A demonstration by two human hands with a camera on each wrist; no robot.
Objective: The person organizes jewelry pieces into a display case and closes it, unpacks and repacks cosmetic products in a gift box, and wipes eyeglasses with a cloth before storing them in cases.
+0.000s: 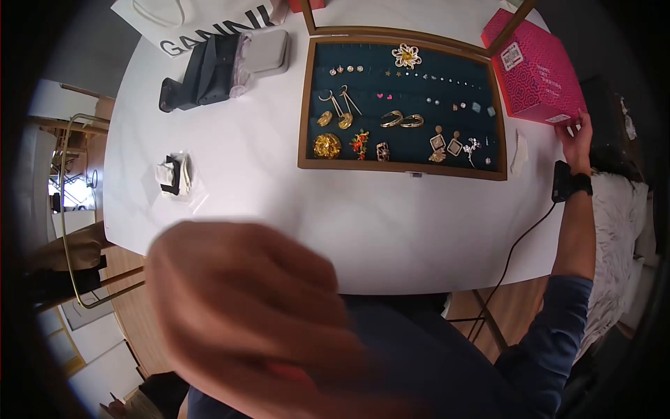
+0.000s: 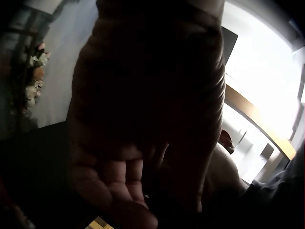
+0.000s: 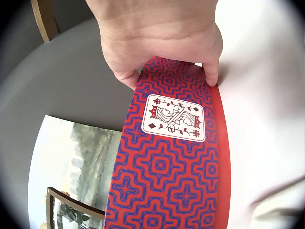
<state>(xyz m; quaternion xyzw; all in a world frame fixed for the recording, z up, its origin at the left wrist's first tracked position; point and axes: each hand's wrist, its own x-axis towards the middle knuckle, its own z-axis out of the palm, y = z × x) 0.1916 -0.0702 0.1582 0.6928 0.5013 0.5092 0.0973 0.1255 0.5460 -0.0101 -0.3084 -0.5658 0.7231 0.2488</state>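
My right hand (image 1: 576,143) grips the near end of a pink-red patterned cardboard box (image 1: 534,73), at the right of the table. In the right wrist view the thumb and fingers (image 3: 212,74) straddle the box's narrow side, which bears a white playing-card picture (image 3: 173,118). My left hand (image 1: 244,307) is raised close before the head camera, large and blurred. Seen from the left wrist, it is dark, with fingers (image 2: 114,179) loosely bent and nothing visible in them. Left of the box lies a wooden jewelry case (image 1: 305,105), lid raised, holding earrings and brooches (image 1: 406,56).
At the back left of the white table (image 1: 251,181) stand a white paper bag (image 1: 188,24), dark cases (image 1: 209,70) and a grey box (image 1: 266,52). A small plastic packet (image 1: 174,178) lies at left. A black cable (image 1: 520,241) hangs over the front edge on the right.
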